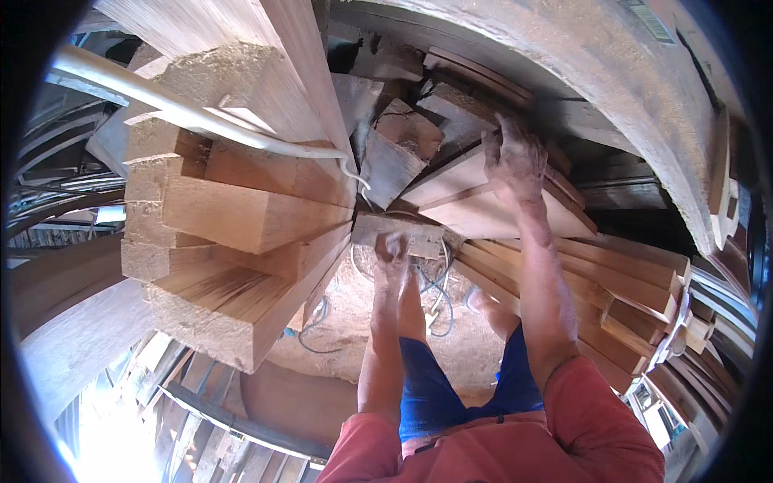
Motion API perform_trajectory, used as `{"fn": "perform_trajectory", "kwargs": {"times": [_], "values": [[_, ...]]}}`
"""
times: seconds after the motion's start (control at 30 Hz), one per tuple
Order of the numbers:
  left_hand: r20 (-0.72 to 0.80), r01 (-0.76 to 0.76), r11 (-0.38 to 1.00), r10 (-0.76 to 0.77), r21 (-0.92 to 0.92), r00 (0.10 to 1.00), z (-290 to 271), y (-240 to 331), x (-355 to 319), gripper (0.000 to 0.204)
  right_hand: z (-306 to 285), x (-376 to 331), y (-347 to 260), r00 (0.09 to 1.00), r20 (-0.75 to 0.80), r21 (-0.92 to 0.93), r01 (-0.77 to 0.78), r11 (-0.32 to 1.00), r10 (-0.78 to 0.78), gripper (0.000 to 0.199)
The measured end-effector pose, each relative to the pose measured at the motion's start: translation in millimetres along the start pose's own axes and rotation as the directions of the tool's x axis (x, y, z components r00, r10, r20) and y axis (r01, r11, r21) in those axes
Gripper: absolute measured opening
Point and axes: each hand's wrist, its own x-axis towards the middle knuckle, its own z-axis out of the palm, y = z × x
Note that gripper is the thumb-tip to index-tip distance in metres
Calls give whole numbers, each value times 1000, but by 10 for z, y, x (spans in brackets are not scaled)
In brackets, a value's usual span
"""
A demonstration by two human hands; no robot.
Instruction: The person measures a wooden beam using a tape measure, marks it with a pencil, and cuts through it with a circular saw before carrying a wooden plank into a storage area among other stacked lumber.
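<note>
My right hand (515,165) is stretched forward over a pale flat wooden board (471,208), fingers apart and pointing at the dark blocks behind it. Whether the fingertips press on a block cannot be made out. My left hand (392,251) is lower and nearer the middle, its fingers curled in front of a short wooden block (423,235). Anything inside those fingers is hidden. Beyond the short block a rough, thick timber end (394,157) points toward me.
Thick sawn beams (217,217) are stacked on the left, with a pale hose (241,141) across them. More long planks (564,282) lie at right. A large curved wooden piece (564,56) arches across the far right. Thin cables (439,286) hang near my legs above the dusty floor (362,322).
</note>
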Motion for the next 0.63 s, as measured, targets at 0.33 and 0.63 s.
{"fn": "perform_trajectory", "kwargs": {"times": [0.33, 0.63], "values": [[108, 628, 697, -635, -346, 765, -348, -2652, 692, 66, 353, -110, -13, 952, -292, -216, 34, 976, -97, 54], [-17, 503, 771, -552, -391, 834, -485, -2863, 815, 70, 95, -88, -237, 983, -139, -39, 119, 992, -123, 55]]}}
